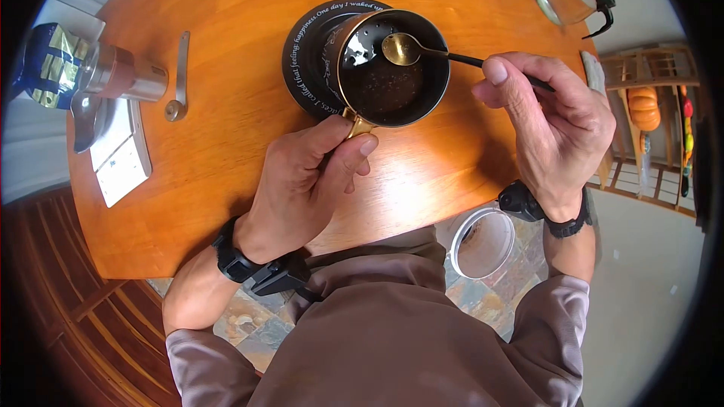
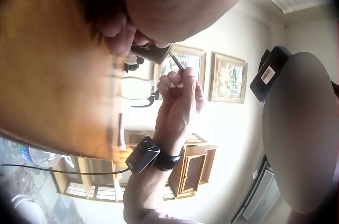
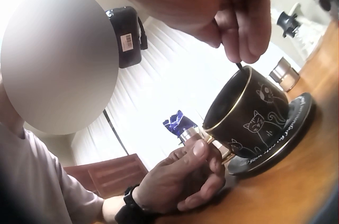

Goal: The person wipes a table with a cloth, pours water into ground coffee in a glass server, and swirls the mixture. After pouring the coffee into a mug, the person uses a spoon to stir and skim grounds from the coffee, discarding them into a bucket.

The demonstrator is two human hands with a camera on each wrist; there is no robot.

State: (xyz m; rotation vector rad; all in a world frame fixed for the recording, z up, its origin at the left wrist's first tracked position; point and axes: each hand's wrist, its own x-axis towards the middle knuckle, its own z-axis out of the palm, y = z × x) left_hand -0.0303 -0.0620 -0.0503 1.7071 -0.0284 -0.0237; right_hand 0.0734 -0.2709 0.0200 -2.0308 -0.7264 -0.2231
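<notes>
A black cup (image 3: 265,113) with white cat drawings, a gold rim and a gold handle stands on a black saucer (image 1: 296,60) with white lettering. Dark brown coffee (image 1: 385,94) with small bubbles fills its lower part. My left hand (image 1: 298,181) pinches the cup's handle (image 1: 361,127) between thumb and fingers. In my right hand (image 1: 558,117) is a spoon (image 1: 402,49), gripped by its black handle between thumb and fingers. Its gold bowl hangs over the coffee, inside the rim as the head view shows it.
At left lie a long-handled metal scoop (image 1: 180,79), a metal-and-clear canister (image 1: 139,75), a white flat panel (image 1: 121,158) and a blue bag (image 1: 49,64). A glass carafe (image 1: 569,0) stands far right. Below the table's front edge is a white bin (image 1: 455,252).
</notes>
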